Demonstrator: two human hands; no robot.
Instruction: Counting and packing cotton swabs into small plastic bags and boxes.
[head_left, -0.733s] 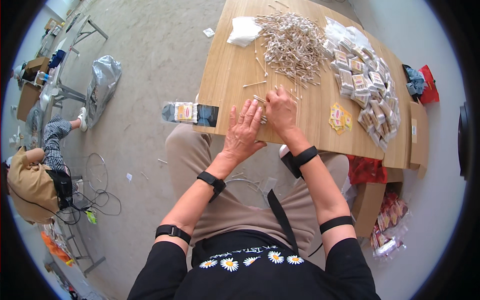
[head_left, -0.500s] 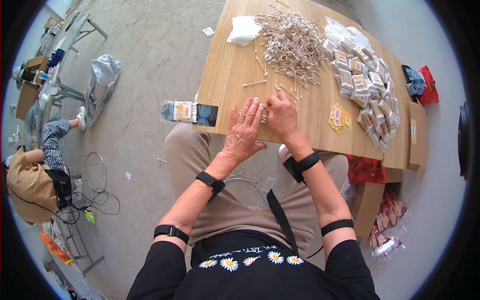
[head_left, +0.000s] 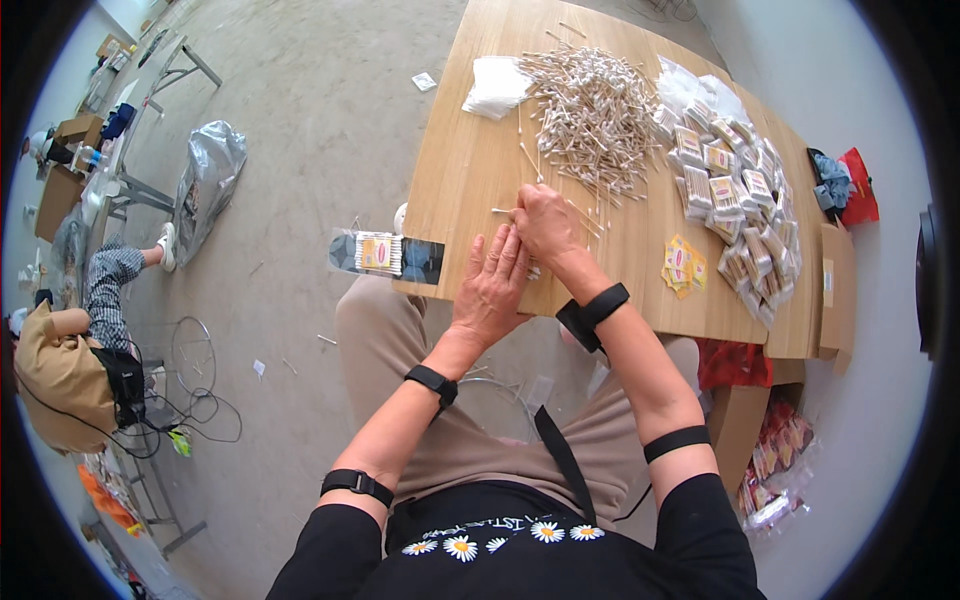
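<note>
My left hand [head_left: 491, 287] lies flat near the front edge of the wooden table, fingers stretched out. White swab tips [head_left: 534, 271] peek out beside it; whatever else lies under the palm is hidden. Just beyond, my right hand [head_left: 546, 226] is closed, its fingertips pinching the right end of a single cotton swab [head_left: 503, 211]. Past both hands a large heap of loose cotton swabs [head_left: 600, 130] spreads over the table [head_left: 450, 170]. At the left edge, a filled swab pack [head_left: 378, 252] with a yellow label rests on a dark patterned strip [head_left: 424, 262].
Yellow cards [head_left: 683, 264] lie to the right, near a pile of bagged swab packs [head_left: 735, 185]. White sheets [head_left: 497, 87] sit at the far left of the table. A cardboard box [head_left: 835, 290] stands against its right side. Another person [head_left: 75, 370] sits at far left.
My right hand has moved away from me and leftward, onto the lone swab. My left hand stays flat near the table edge. The whole view has shifted slightly.
</note>
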